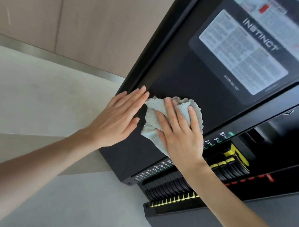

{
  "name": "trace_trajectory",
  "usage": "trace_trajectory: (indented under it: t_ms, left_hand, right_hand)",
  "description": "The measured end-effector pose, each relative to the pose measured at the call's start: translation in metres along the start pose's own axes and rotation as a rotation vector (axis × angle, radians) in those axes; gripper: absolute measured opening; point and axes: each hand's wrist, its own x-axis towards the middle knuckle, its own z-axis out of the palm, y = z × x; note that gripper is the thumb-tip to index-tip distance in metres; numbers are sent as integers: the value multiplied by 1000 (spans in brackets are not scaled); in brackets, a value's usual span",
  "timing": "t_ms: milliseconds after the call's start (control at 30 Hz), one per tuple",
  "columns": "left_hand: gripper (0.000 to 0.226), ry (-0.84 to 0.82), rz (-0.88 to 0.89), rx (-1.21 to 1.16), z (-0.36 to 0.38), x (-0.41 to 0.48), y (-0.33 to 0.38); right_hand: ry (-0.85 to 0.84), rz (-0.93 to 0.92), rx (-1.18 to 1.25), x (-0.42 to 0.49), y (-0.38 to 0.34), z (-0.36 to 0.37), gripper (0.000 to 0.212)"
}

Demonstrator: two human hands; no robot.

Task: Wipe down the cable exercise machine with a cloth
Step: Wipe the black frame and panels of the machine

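The right hand (179, 133) lies spread flat on the cloth (151, 120), pressing it to the machine (192, 77) rather than clutching it; the left hand (120, 118) rests flat beside it, holding nothing. The cloth looks soft, light and bunchy, so it's probably best pinned under the palm

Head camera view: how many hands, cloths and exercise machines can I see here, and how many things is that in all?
Hands: 2, the left hand and the right hand
Cloths: 1, the light blue cloth
Machines: 1, the black cable exercise machine
Total: 4
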Motion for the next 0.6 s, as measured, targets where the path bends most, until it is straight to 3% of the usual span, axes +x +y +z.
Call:
trace_trajectory:
  t_ms: [500,600]
  left_hand:
    - [60,34,144,218,-127,142,46]
    - [60,56,196,268,-157,176,60]
  right_hand:
    - [226,408,38,74,193,-62,51]
    - [335,458,92,87,226,-71,44]
